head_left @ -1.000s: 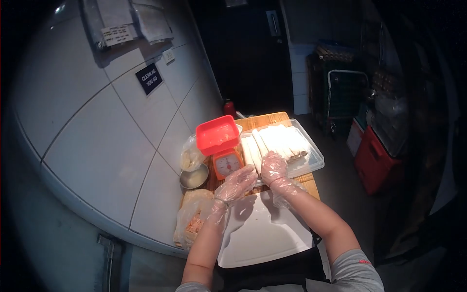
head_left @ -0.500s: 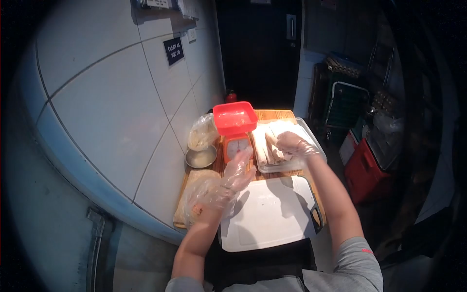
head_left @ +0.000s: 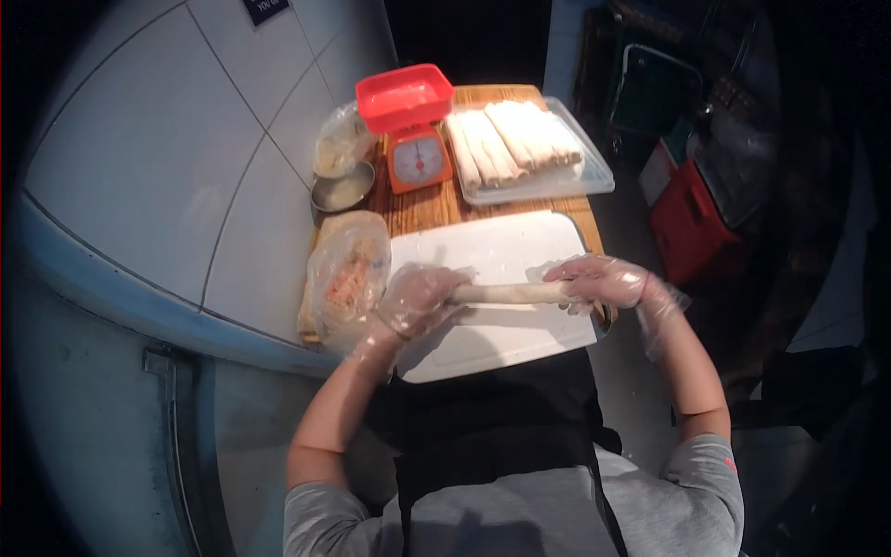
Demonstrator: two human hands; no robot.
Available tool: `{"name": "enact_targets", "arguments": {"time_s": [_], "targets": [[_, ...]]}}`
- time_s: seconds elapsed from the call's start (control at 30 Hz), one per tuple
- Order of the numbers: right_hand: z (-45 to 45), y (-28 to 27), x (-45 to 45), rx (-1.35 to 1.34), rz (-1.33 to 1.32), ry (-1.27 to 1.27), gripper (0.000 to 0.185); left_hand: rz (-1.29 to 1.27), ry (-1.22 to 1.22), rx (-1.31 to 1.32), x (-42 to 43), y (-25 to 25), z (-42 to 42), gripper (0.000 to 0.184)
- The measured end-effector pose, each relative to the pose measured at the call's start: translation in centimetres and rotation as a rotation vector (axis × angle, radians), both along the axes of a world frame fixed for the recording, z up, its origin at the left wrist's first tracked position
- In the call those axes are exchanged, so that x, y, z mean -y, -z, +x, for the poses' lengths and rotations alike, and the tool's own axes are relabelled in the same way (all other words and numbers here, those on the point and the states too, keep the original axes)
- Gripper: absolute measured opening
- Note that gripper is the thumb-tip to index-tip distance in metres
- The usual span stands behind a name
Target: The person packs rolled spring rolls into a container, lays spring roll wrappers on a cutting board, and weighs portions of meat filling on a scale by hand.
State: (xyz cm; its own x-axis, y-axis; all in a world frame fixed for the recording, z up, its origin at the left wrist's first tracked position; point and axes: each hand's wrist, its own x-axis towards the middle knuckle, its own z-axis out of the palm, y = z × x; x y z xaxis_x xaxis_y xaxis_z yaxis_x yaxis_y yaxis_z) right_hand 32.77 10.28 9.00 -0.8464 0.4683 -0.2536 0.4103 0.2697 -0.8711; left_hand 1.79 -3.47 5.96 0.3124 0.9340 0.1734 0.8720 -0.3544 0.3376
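Observation:
A long pale roll [head_left: 515,294] is held level over the white cutting board [head_left: 492,246]. My left hand [head_left: 422,295], in a clear plastic glove, is closed round its left end. The right end is in my gloved right hand [head_left: 603,282], fingers wrapped over it. Beyond the board, several similar rolls [head_left: 520,139] lie side by side in a clear plastic tray [head_left: 599,176]. Left of the tray is an orange scale [head_left: 418,160] with a red pan [head_left: 405,97] on top.
A plastic bag with orange-pink filling [head_left: 348,278] lies left of the board. Behind it are a metal bowl [head_left: 343,188] and another bag [head_left: 339,144]. A tiled wall [head_left: 139,139] borders the left side. A red box [head_left: 696,223] stands on the floor at right.
My hands have come from around the scale and tray to above the board. One roll is now held between them. The view has tilted down.

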Motion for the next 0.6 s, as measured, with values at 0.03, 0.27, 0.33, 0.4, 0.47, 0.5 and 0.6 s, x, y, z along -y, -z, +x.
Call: {"name": "enact_targets", "arguments": {"time_s": [0.03,0.27,0.33,0.4,0.47,0.5,0.6], "targets": [[-0.2,2.2,1.0,-0.014,0.369,-0.043,0.04,-0.163,-0.069,-0.09,1.8,-0.2,0.5,0.05],[-3.8,4.4,12.5,0.074,0.953,0.109,0.086,0.064,-0.182,-0.207,9.1,2.9,7.7,0.074],[-4.6,6.3,12.0,0.1,0.958,0.139,0.093,0.045,-0.194,-0.187,7.9,4.1,8.1,0.073],[-5.5,7.6,10.4,0.071,0.999,0.171,0.09,0.053,-0.214,-0.166,5.7,4.4,7.6,0.07],[-6.9,6.9,7.6,0.093,0.95,0.145,0.083,0.067,-0.236,-0.136,3.3,4.3,6.7,0.066],[-7.6,6.5,6.2,0.107,0.922,0.132,0.08,0.158,-0.207,-0.194,2.2,4.8,5.7,0.065],[-9.8,7.4,2.7,0.154,0.933,0.161,0.07,0.04,-0.276,-0.173,-1.7,3.8,4.6,0.06]]}}
